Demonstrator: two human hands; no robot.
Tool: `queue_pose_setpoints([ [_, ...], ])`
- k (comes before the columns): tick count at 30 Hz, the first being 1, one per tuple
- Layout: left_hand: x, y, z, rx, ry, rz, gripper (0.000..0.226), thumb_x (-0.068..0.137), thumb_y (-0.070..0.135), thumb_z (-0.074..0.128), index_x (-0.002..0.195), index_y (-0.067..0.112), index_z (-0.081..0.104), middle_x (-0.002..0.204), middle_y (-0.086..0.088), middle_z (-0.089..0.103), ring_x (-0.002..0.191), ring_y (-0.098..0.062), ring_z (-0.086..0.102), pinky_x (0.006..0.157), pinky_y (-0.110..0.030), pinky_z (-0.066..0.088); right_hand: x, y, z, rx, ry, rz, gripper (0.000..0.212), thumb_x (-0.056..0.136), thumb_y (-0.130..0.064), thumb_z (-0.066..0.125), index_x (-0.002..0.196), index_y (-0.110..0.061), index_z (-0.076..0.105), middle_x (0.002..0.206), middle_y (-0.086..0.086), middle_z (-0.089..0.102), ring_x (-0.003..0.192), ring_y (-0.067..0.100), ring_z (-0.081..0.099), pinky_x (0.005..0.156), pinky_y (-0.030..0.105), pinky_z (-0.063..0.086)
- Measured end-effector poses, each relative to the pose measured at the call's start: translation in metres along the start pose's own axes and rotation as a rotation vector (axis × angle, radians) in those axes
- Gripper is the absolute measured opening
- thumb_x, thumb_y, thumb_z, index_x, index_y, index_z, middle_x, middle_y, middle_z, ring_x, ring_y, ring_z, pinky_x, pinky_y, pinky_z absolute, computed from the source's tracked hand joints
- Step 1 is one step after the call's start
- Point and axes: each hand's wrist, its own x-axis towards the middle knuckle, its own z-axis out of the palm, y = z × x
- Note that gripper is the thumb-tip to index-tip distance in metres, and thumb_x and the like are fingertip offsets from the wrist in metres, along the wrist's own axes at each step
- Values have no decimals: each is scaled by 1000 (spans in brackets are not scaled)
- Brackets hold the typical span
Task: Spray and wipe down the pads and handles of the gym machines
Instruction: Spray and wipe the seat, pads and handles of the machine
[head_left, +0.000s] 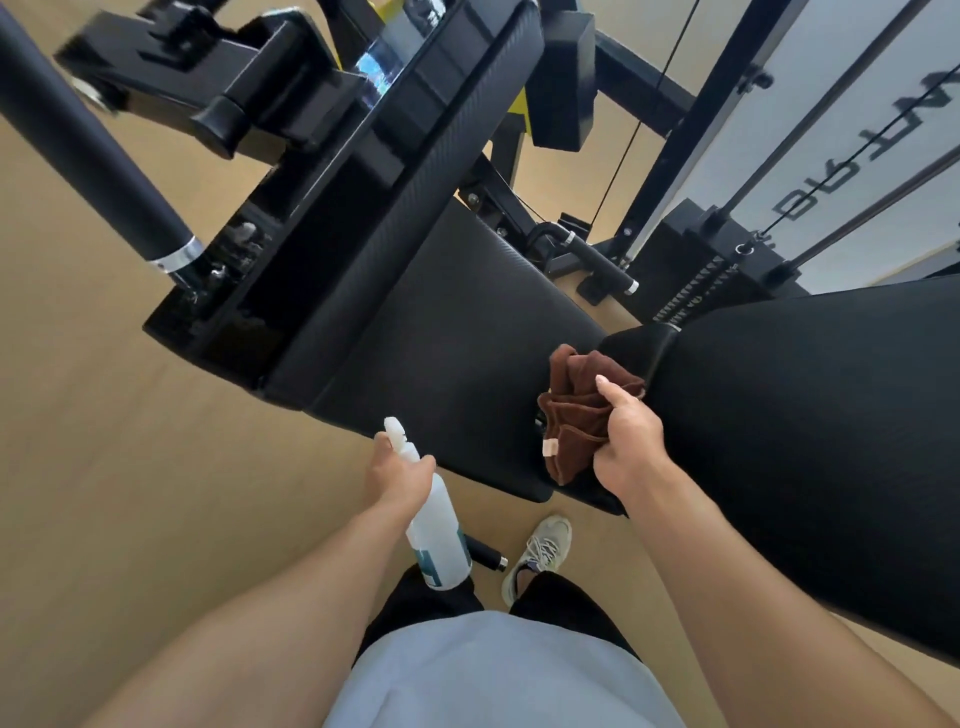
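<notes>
My left hand (397, 475) grips the neck of a white spray bottle (434, 530), its nozzle pointing up toward the black seat pad (447, 332) of the gym machine. My right hand (626, 441) holds a crumpled brown cloth (574, 410) against the near right corner of that pad. A large black back pad (810, 447) rises on the right, beside the cloth. A long black handle bar (98, 150) with a chrome ring crosses the upper left.
The machine's black frame and arm (291, 119) stand behind the seat. A weight stack (711, 270) with cables and guide rods is at the upper right. A short handle (597, 260) sits beyond the seat. Tan floor (130, 441) lies to the left; my shoe (537, 558) is below the seat.
</notes>
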Motion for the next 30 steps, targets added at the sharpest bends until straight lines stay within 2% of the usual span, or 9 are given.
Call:
queue_pose_setpoints([
  [4,-7,-5,10,43,-57,40,52,94,28,62,140,22,39,114,-8,58,99,-30,62,84,-42,56,0,3,2,-45,-20,-11,35,99,-30,67,133,-22,64,116,7,75,103,35,74,102,55,54],
  [7,-14,-6,21,16,-95,36,55,92,26,63,142,24,41,112,-5,58,100,-29,62,87,-43,56,2,2,-2,-53,-26,-19,37,99,-28,68,134,-20,62,115,9,76,100,35,75,99,54,56],
  [11,-22,-12,35,-41,-106,30,50,87,26,66,132,26,45,110,-4,61,94,-26,62,82,-41,57,5,1,-8,-48,-18,-9,29,100,-25,66,128,-19,64,111,10,77,96,34,77,90,49,59],
  [14,-27,-11,47,-35,-236,11,41,82,26,69,121,21,57,105,-4,63,94,-26,65,82,-42,58,8,-1,-11,-46,-6,-12,23,100,-24,66,123,-20,66,107,7,76,92,29,76,76,40,58],
  [17,-32,-12,62,-16,-378,64,37,79,24,76,112,24,59,102,-4,64,94,-25,67,88,-47,60,10,-1,-13,-52,14,-22,30,100,-23,66,130,-20,65,108,7,76,94,29,76,81,42,59],
  [21,-43,-17,82,49,-503,151,39,77,21,81,109,28,59,101,1,67,94,-21,68,87,-46,61,10,-3,-17,-47,44,-17,25,101,-23,63,126,-21,64,105,8,76,92,30,76,81,43,59],
  [25,-53,-14,97,185,-561,225,23,70,24,72,92,20,66,88,1,69,86,-21,68,83,-44,60,12,-8,-21,-23,69,-36,21,101,-21,62,121,-18,67,100,9,78,92,33,77,84,45,60],
  [28,-59,-9,102,251,-577,281,31,72,25,71,101,25,60,95,2,67,92,-22,66,75,-36,53,13,-11,-24,-12,90,-45,17,100,-22,64,116,-20,68,105,11,78,96,35,76,93,50,59],
  [30,-59,-8,102,273,-590,299,27,72,24,74,96,25,60,93,2,68,91,-22,66,76,-37,55,10,-14,-25,1,99,-38,15,100,-23,64,115,-20,67,105,10,77,96,34,76,91,48,60],
])
